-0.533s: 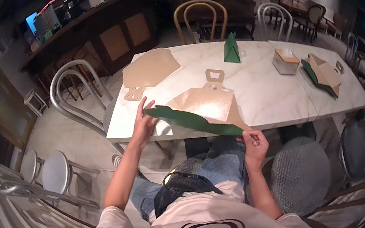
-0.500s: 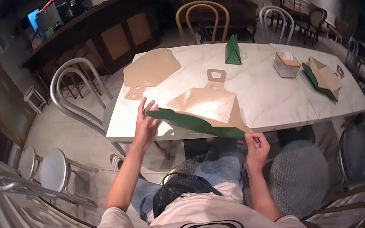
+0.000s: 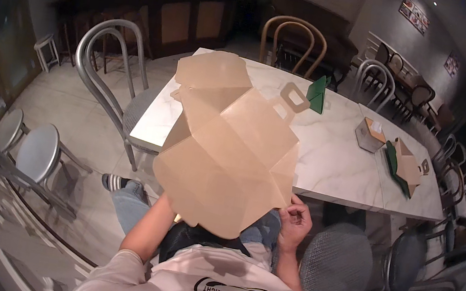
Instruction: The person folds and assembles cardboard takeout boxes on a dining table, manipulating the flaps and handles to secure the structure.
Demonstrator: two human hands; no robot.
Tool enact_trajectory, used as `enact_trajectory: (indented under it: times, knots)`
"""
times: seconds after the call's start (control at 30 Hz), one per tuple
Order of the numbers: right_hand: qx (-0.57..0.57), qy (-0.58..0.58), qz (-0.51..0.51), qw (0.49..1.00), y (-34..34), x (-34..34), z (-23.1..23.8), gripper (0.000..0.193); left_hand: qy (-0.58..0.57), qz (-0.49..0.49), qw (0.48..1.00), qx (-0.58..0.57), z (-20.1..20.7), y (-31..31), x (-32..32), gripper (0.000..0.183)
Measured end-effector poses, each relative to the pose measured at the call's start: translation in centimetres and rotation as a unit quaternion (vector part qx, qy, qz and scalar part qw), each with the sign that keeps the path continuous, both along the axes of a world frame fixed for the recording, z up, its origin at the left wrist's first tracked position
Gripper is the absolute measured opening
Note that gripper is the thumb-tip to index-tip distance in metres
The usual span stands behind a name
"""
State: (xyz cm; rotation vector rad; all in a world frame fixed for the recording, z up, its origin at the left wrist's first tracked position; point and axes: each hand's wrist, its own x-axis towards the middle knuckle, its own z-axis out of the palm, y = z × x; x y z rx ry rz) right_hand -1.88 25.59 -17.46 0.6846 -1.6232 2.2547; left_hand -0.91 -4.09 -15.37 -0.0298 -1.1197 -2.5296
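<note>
A large unfolded cardboard box blank [image 3: 229, 172] is raised in front of me, its plain brown side toward me and creased into panels. Its handle flap [image 3: 290, 100], with a cut-out slot, points to the far side over the table. My right hand [image 3: 296, 221] pinches the blank's right edge near a corner. From the lower left, my left forearm [image 3: 150, 227] reaches up behind the blank, which hides that hand and its fingers. Farther back lies a stack of flat brown blanks [image 3: 212, 66], partly covered by the raised one.
The marble-patterned table [image 3: 339, 168] bears a folded green carton [image 3: 317, 94], a tissue box [image 3: 370, 135] and a part-folded green-and-brown box [image 3: 405, 167]. A silver chair [image 3: 113, 72] stands at the table's left end. A grey padded seat [image 3: 337, 265] is close by my right arm.
The blank has been tipped up and toward me; its brown face now shows where its green edge did. My left hand has gone behind it. The view has turned.
</note>
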Motion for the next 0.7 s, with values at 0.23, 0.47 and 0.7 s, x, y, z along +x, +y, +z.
enact_trajectory:
  times: [0.23, 0.47, 0.7]
  knots:
    - [-0.078, -0.080, -0.187, 0.976, -1.5, -0.6, 1.5, 0.015, 0.012, 0.056, 0.985, -0.161, 1.4, 4.0, -1.0, 0.084]
    - [0.172, 0.099, -0.133, 0.971, -0.9, 2.7, 4.4, 0.007, 0.031, 0.106, 0.783, -0.613, 1.2, 4.8, 0.5, 0.108]
    - [0.182, 0.059, -0.319, 0.928, 9.4, -7.7, 6.7, 0.023, 0.036, 0.207, 0.671, -0.711, 1.7, 2.6, -2.4, 0.033]
